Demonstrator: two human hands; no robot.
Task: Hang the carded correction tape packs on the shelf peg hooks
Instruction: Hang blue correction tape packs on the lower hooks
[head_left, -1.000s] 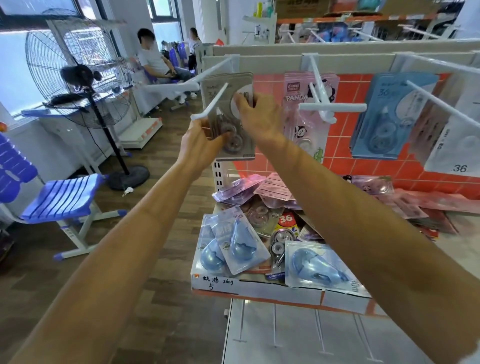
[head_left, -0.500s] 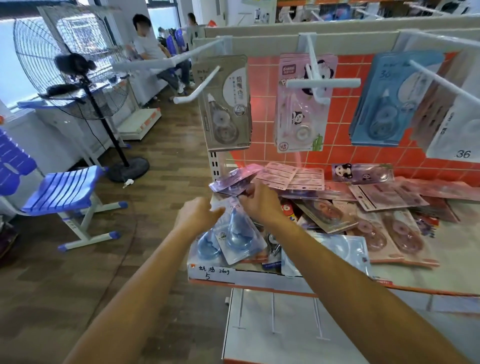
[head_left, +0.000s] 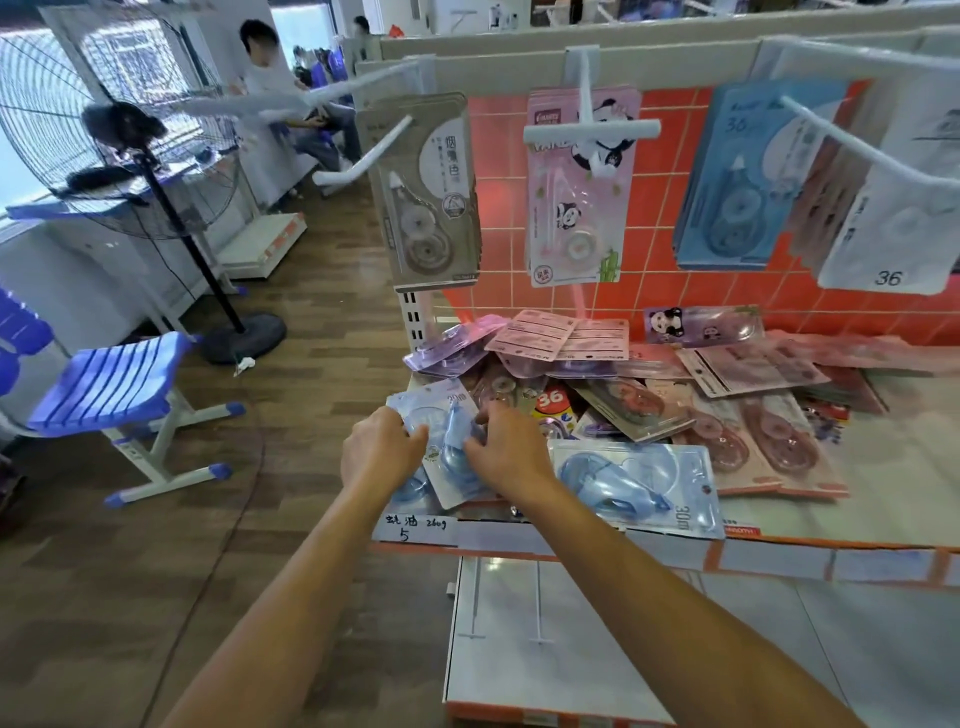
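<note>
A blue carded correction tape pack (head_left: 448, 441) lies at the front left of the shelf (head_left: 779, 553), on top of other blue packs. My left hand (head_left: 382, 452) grips its left edge and my right hand (head_left: 506, 452) holds its right side with curled fingers. Above them a grey carded pack (head_left: 431, 192) hangs on the leftmost white peg hook (head_left: 363, 156). Pink panda packs (head_left: 576, 208), blue packs (head_left: 737, 182) and white packs marked 36 (head_left: 893, 234) hang on hooks further right.
A loose pile of pink, purple and grey packs (head_left: 649, 384) covers the shelf, with another blue pack (head_left: 634, 483) at its front edge. White hooks jut out at head height. To the left stand a floor fan (head_left: 119, 130) and a blue chair (head_left: 114, 384); a person (head_left: 270, 67) sits behind.
Both hands let go of the grey pack, left hanging on the left hook, and came down to the shelf. They now hold the blue pack at the front left.
</note>
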